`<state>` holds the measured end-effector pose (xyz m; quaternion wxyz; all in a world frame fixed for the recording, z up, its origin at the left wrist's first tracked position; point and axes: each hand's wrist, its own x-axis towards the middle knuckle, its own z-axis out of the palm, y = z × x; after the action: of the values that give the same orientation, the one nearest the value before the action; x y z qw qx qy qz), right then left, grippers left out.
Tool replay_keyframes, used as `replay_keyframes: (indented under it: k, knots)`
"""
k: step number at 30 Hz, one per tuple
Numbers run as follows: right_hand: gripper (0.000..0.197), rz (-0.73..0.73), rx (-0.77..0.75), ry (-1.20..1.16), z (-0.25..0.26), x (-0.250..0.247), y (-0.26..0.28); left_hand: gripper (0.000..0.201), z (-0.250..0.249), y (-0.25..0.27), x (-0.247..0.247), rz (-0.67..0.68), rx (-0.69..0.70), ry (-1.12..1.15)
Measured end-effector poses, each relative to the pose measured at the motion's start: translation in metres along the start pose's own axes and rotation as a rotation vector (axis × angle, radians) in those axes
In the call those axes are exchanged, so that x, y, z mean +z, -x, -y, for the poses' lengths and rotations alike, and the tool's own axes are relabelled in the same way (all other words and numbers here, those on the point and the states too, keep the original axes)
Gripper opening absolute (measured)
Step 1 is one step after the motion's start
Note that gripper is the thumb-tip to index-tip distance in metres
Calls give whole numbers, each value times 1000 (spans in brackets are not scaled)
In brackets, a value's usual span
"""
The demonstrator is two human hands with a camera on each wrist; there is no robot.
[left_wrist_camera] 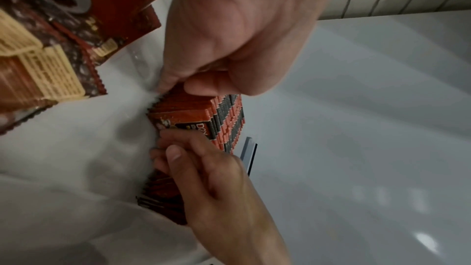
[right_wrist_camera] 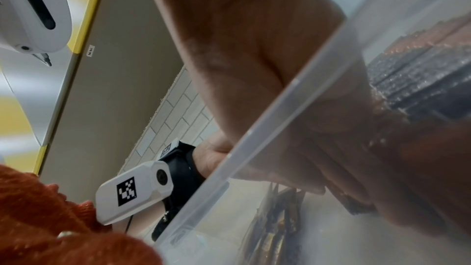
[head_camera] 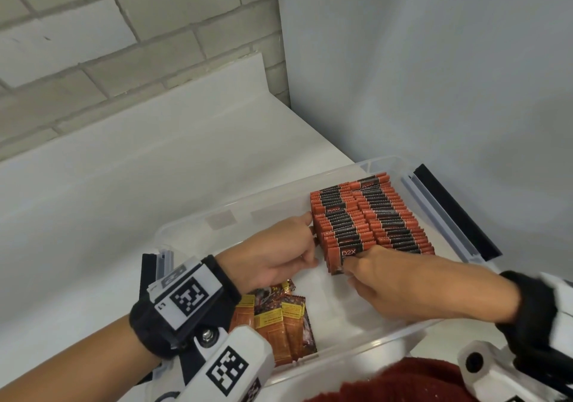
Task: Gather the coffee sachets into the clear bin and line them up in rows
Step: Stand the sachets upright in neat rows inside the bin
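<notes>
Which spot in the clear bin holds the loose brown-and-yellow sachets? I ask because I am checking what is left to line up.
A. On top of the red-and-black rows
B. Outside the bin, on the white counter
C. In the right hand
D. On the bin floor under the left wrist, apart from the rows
D: the brown-and-yellow sachets lie flat on the floor of the clear bin, below the left hand and apart from the red-and-black rows.
</notes>
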<state>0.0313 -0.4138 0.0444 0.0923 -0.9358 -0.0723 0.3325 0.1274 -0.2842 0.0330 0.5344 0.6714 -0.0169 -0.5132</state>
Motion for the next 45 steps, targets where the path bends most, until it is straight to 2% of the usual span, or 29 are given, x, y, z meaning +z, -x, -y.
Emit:
replay_keyframes:
  k: [6, 10, 14, 16, 20, 22, 26, 30, 32, 34, 37, 40, 42, 45]
  knots:
    - [18, 8, -10, -32, -1, -5, 2, 50, -4, 1, 8, -39, -33, 13]
    - [20, 12, -38, -55, -1, -11, 7, 60, -6, 8, 13, -12, -57, 28]
    - [24, -16, -52, -64, -5, -11, 7, 44, -3, 9, 7, -149, -86, 44]
    - [25, -45, -57, -112, -10, -12, 12, 38, 0, 14, 5, -127, -114, 75]
    - [24, -124, -43, -129, -17, -18, 14, 45, 5, 21, 16, 33, -143, 110]
    - [24, -140, -40, -135, -17, -20, 13, 48, 7, 22, 20, 62, -149, 115]
    - [23, -106, -50, -159, -16, -23, 17, 40, 4, 25, 18, 31, -176, 116]
    - [24, -73, -75, -204, -14, -32, 23, 51, -2, 31, 4, -29, -131, 77]
    - [23, -41, -94, -264, -11, -38, 26, 63, -10, 38, -11, -22, -89, -18]
    - [19, 14, -119, -366, -5, -44, 26, 57, -18, 46, -31, -25, -30, -244]
    - [22, 69, -179, -435, 11, -48, 20, 42, -26, 57, -56, -45, 35, -789]
    - [40, 142, -215, -376, 29, -49, 8, 44, -28, 65, -67, -9, -11, -1294]
    - [54, 214, -198, -335, 38, -47, -1, 58, -25, 68, -70, 73, -91, -1408]
    - [64, 298, -173, -392, 49, -39, -14, 71, -19, 69, -72, 193, -163, -1393]
